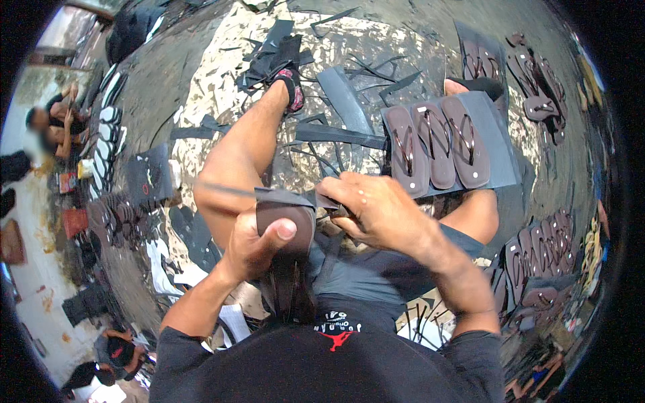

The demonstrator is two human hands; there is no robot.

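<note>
My left hand [259, 245] grips a brown sandal [285, 221] upright over my lap, thumb on its sole. My right hand [373, 208] is closed on a knife [225, 190] trimming the dark strip [285, 197] along its top edge. Three finished sandals [437, 144] lie on a grey sheet [500, 134] just beyond.
</note>
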